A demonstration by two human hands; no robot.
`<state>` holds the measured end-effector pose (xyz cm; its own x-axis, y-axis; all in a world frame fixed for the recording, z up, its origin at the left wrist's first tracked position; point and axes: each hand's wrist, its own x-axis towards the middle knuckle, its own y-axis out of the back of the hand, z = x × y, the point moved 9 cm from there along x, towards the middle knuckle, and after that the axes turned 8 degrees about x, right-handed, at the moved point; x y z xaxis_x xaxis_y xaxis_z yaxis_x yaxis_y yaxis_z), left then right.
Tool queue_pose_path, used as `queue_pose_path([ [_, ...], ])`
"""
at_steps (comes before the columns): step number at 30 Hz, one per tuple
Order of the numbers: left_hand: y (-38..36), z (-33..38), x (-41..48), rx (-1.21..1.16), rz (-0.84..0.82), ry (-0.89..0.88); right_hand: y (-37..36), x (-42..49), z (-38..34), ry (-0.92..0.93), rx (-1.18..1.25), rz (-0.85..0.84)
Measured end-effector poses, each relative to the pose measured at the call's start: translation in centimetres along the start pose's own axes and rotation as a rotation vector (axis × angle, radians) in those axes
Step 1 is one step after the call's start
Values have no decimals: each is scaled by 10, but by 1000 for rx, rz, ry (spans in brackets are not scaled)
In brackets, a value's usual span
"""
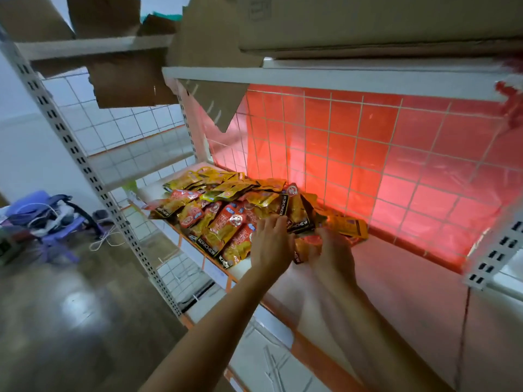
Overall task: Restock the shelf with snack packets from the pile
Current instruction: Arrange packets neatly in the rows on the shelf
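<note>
A loose pile of yellow and red snack packets covers the left half of a white shelf. My left hand lies flat on the pile's right edge, fingers together and pressing on packets. My right hand, blurred by motion, is at the pile's right end, with fingers among a few packets. A yellow packet sticks out to the right just beyond my right hand. Whether either hand grips a packet is hidden by the hands themselves.
A wire grid back panel glows red behind the shelf. Cardboard boxes sit on the shelf above. A slotted white upright stands at left. A purple stool with clutter is on the floor at far left.
</note>
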<state>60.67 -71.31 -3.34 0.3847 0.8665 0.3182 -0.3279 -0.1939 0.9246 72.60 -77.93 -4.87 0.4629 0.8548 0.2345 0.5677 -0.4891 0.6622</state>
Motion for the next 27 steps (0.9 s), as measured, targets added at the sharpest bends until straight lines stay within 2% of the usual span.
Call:
queue_pose_path([
  [6,27,-55,51,-34,172,-23,-36,45,-42,31,14,56],
  [12,16,-116,100,36,88,64,-66,73,-70,39,-43,75],
  [20,-2,-137,118,104,-24,116,-85,94,-73,16,-107,80],
  [25,1,-139,113,115,12,108,-82,91,-79,56,-54,142],
  [27,6,-139,109,78,46,102,-72,85,-84,101,-16,217],
])
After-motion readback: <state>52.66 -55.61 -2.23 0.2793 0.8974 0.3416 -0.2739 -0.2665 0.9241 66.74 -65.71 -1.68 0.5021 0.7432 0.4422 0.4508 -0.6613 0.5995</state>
